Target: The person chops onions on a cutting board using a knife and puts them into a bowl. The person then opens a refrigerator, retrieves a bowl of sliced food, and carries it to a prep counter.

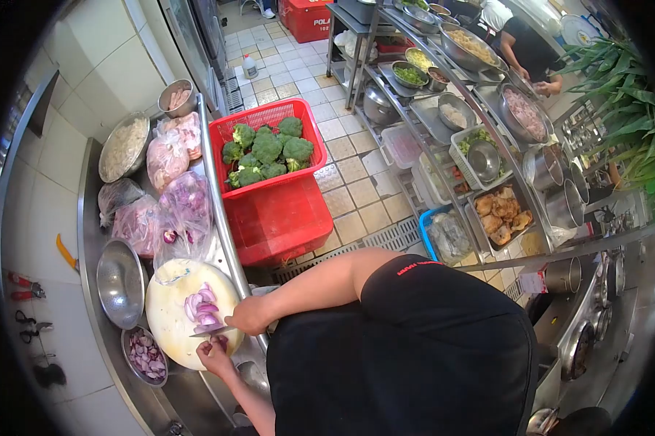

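Knife in the right hand lies over a round pale board, its blade running crosswise, handle end at the rail side and tip toward the wall side. The right hand is closed, its grip hiding the handle. The left hand is bent, fingers curled on a purple onion piece just beside the blade; its full outline is covered by fingers and steel. Onion slices lie in a loose row on the board, leading away from the blade toward the bags.

Close by on the wall side, a bowl of purple pieces and a larger metal bowl stand near the board's edge. A clear bag crowds its other end; inside are purple onions, blurred by plastic. Other bags sit past it, beside a basin of pale food.

Across the metal rail stands a red basket of broccoli, next to a red box. Farther off, a rack carries filled bowls and trays. Behind it is a co-worker, partly cut off by shelving.
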### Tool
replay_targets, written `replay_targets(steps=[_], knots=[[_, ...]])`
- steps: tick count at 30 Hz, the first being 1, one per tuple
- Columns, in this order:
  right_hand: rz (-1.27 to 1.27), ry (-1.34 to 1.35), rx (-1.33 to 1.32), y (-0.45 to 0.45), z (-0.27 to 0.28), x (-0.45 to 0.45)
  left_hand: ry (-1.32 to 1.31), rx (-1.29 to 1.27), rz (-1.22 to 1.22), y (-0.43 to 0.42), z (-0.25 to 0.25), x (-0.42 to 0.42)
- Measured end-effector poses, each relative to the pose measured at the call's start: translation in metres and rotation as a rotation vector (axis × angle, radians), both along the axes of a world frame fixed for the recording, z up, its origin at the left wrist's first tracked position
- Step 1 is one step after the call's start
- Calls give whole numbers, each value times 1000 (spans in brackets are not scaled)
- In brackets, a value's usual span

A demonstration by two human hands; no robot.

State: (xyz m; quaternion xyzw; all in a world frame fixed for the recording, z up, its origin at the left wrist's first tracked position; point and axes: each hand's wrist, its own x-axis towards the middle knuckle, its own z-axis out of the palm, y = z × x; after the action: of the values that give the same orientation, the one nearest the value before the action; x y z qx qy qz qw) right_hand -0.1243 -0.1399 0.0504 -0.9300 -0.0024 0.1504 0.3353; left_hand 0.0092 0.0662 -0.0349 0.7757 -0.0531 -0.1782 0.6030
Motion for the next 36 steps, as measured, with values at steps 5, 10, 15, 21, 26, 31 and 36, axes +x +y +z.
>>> replay_targets(steps=[5, 10, 15, 21, 26, 31, 36], knots=[[-7, -85, -21, 0, 11, -6, -268, 180, -106, 12, -10, -9], [15, -81, -35, 1, 5, -2, -243, 140, -148, 11, -5, -10], [-54, -81, -25, -5, 17, -5, -329, 273, -201, -1, 11, -19], [26, -25, -52, -2, 0, 2, -288, 221, -205, -2, 10, -18], [52, -26, -26, -2, 7, 5, -381, 264, -278, 13, 4, -13], [56, -56, -40, -2, 18, 0, -412, 317, -270, 5, 15, -20], [50, -53, -51, 0, 27, -5, -382, 242, -209, 5, 13, -26]])
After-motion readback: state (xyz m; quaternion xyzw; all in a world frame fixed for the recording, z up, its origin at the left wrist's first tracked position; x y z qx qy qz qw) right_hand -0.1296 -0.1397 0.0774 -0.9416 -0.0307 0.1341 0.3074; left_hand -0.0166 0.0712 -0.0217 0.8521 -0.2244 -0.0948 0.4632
